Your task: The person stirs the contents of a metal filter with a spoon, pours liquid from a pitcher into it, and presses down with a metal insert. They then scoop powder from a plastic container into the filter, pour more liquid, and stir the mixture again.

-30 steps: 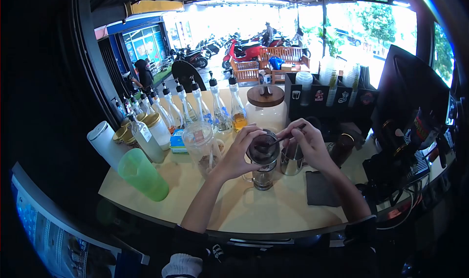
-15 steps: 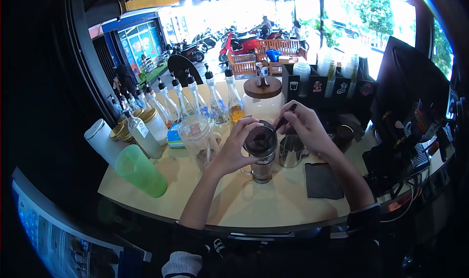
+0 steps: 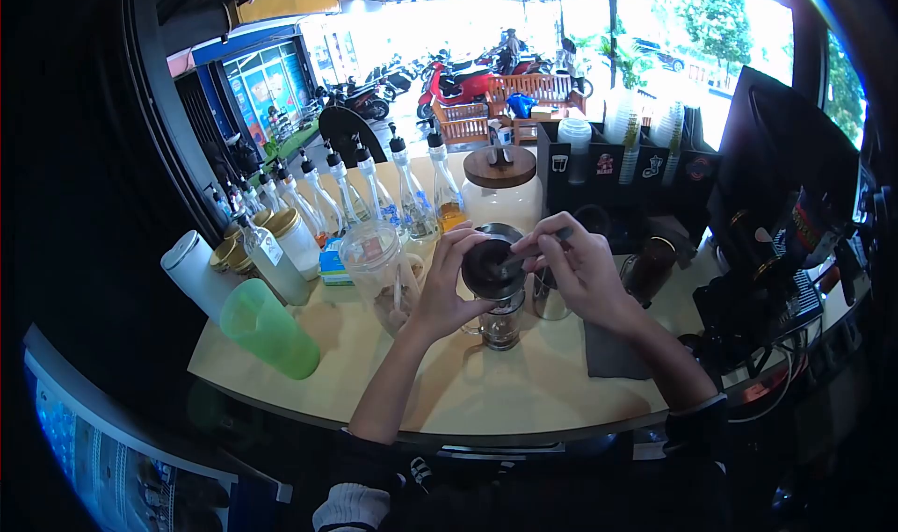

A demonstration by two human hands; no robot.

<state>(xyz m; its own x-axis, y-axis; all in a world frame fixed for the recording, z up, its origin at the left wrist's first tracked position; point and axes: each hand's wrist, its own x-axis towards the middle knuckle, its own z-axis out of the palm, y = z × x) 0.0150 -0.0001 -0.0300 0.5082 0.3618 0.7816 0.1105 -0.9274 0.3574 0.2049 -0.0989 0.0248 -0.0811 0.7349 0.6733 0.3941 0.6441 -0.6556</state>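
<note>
My left hand (image 3: 447, 293) is wrapped round the side of a dark round cup (image 3: 479, 281), thumb low and fingers near its rim. The cup is tilted with its mouth facing me, over a clear glass mug (image 3: 501, 331) that stands on the counter. My right hand (image 3: 594, 279) pinches a small spoon (image 3: 514, 262) whose lower end reaches into the cup. A steel pitcher (image 3: 552, 306) stands just right of the mug, largely hidden behind my right hand. Left of my left hand is a clear plastic jar (image 3: 367, 256) with a spoon handle inside.
A green pitcher (image 3: 269, 331) and several pump-topped bottles (image 3: 412, 190) stand to the left. Behind the cup is a wooden-lidded jar (image 3: 502, 172). A dark cloth (image 3: 613, 356) lies at the right, near a black machine (image 3: 748, 307). A black cup holder (image 3: 627, 167) stands behind.
My right hand has moved left and slightly down, lowering the spoon's handle over the cup. The dark powder seen inside the cup earlier shows less now. My left hand has barely moved.
</note>
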